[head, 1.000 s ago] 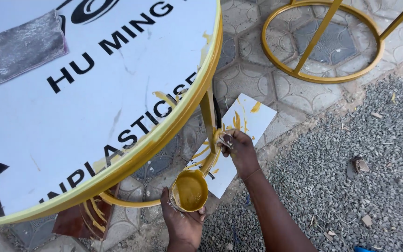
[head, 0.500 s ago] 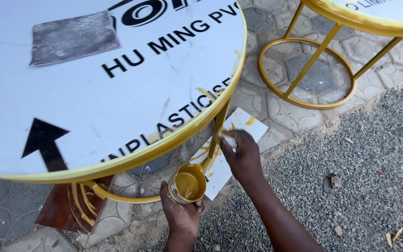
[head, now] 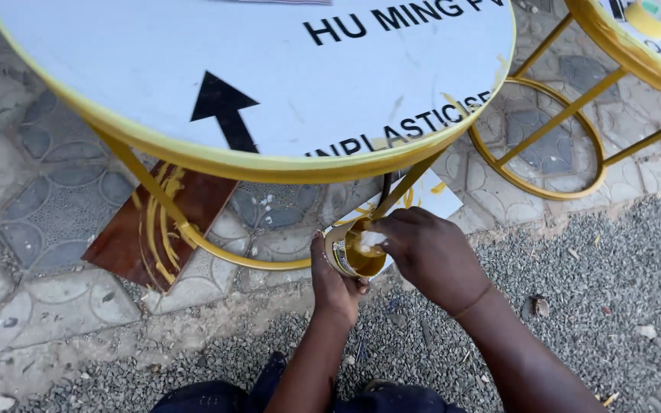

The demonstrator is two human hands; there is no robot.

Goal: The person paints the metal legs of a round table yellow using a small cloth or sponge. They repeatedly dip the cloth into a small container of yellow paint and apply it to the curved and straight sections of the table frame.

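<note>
Small round tin of yellow paint (head: pixel 355 254), tilted, low beside the yellow metal ring base (head: pixel 223 252) of a round white table with black lettering (head: pixel 269 84). Gripped from beneath by the left hand (head: pixel 334 287). Over its mouth, the right hand (head: pixel 430 256), closed on something pale, partly hidden. Near the left, a paint-streaked brown board (head: pixel 154 229) on grey paving.

One head-worn view looks steeply down from close above, over the table's (head: pixel 116 46) near edge onto the paving (head: pixel 47 229) and gravel (head: pixel 621 291) beneath.
</note>
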